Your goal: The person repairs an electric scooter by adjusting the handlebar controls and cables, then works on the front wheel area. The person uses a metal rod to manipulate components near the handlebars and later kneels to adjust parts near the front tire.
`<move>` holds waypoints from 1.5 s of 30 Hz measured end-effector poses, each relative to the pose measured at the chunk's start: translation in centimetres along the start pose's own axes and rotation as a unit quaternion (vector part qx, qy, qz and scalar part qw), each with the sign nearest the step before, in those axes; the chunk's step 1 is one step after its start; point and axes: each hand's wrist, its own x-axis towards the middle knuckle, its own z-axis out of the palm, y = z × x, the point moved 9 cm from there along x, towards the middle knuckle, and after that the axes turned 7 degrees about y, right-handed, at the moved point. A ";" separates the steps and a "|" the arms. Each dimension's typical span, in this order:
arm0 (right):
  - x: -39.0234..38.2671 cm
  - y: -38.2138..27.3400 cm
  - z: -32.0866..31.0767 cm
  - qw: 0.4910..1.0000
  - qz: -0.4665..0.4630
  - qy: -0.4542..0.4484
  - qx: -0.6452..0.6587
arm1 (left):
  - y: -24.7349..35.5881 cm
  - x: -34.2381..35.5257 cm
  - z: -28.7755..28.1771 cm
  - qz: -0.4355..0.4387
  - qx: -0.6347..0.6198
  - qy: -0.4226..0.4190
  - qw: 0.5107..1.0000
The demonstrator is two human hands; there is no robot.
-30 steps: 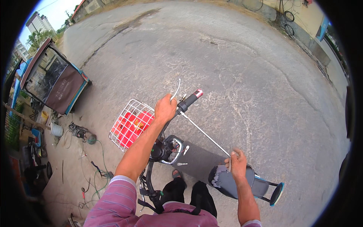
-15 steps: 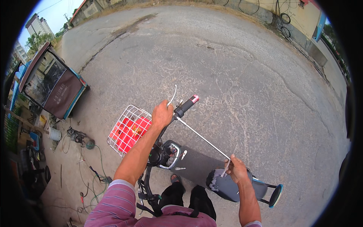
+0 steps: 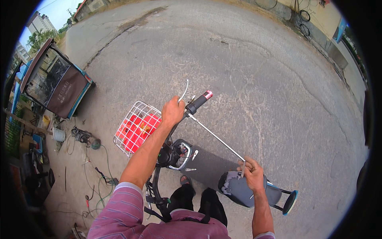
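Observation:
An electric scooter stands across in front of me, its dark handlebar grip (image 3: 199, 102) with a pink end pointing away. My left hand (image 3: 173, 112) is closed round the inner end of the silver brake lever (image 3: 185, 90), by the handlebar. My right hand (image 3: 253, 173) grips the crosswise handle of a long thin wrench (image 3: 218, 138), above the worn seat (image 3: 238, 189). The wrench's far tip meets the handlebar just inside the grip; the exact fastener there is too small to tell.
A white wire basket (image 3: 137, 128) with red contents sits at the scooter's front. To the left are a covered three-wheeler (image 3: 59, 85), a greasy machine (image 3: 84, 135), a white bucket (image 3: 58, 134), and green hose with tools on the ground. Cracked pavement (image 3: 258, 79) stretches beyond.
My right hand has shifted its grip on the wrench handle, which has turned a little. The handlebar and my left hand appear slightly higher and further right in view.

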 end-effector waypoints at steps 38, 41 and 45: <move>0.9 4.3 0.7 0.941 0.269 -0.007 0.205 | -0.2 0.4 -0.1 0.018 0.019 0.024 0.999; 0.9 4.1 0.7 0.961 0.240 0.040 0.131 | -0.2 0.4 0.0 0.018 0.017 0.027 0.999; 0.8 3.1 0.5 0.970 0.215 0.061 0.100 | 0.2 0.2 -0.2 0.005 0.024 0.010 1.000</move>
